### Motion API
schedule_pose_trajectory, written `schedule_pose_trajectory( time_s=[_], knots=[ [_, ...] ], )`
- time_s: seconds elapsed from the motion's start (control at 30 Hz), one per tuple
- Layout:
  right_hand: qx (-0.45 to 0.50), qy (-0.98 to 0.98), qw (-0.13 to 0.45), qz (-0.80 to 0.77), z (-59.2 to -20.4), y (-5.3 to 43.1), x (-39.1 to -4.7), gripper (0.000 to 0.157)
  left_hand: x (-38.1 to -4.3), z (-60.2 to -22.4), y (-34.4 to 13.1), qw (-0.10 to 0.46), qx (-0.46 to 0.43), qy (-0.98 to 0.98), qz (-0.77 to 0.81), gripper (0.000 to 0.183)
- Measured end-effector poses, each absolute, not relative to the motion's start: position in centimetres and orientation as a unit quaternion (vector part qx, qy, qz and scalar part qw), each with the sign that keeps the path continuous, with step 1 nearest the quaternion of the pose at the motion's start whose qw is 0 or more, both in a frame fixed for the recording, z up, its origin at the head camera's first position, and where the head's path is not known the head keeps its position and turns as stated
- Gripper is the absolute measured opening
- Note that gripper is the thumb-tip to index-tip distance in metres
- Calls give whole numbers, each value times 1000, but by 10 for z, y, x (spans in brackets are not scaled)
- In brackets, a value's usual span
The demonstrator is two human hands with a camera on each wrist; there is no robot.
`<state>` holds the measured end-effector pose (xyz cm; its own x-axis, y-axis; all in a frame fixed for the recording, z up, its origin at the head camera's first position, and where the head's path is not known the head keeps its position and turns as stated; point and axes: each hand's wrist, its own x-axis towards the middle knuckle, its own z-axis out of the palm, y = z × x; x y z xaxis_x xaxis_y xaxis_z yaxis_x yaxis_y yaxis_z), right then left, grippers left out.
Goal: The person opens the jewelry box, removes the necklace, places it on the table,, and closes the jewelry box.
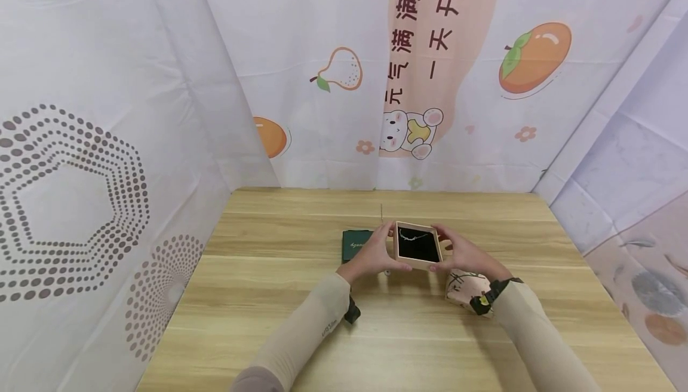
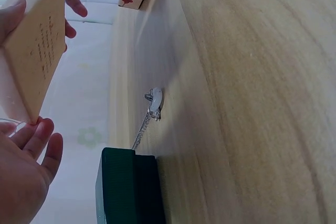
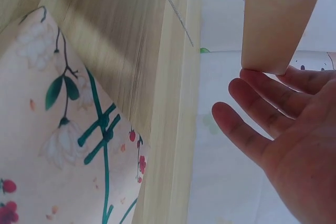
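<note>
Both hands hold a small open cardboard jewelry box (image 1: 424,265) above the table, its open top tilted toward me. Inside lies a black insert (image 1: 418,250) with a thin silver chain (image 1: 411,238) on it. My left hand (image 1: 374,257) pinches the left side between thumb and fingers; my right hand (image 1: 464,254) does the same on the right. Printed text shows on the box's underside (image 2: 44,51) in the left wrist view. Below, a silver necklace with a white pendant (image 2: 157,100) lies on the table. Under my right wrist sits a floral-patterned box part (image 3: 68,119).
A dark green box (image 1: 355,244) stands on the wooden table (image 1: 269,296), just left of and behind my left hand. Part of the necklace chain (image 1: 381,213) stretches toward the back edge. Printed white curtains (image 1: 322,141) border the table at the back and sides.
</note>
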<state>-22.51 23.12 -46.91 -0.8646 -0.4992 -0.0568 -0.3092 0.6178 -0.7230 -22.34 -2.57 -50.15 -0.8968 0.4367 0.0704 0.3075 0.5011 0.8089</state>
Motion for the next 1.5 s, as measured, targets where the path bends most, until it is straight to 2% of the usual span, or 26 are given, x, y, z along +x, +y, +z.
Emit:
schedule_pose_trajectory(
  time_s=[0.4,1.1,1.5],
  knots=[
    [-213,908,126,-337,-470,234,-229,109,-230,-499,-22,86,211,899,373,118],
    [-219,918,125,-306,-482,237,-247,109,-244,-506,-13,93,220,927,290,110],
    [-218,914,151,-306,-495,236,-258,109,-250,-513,-6,111,217,933,265,108]
  ],
)
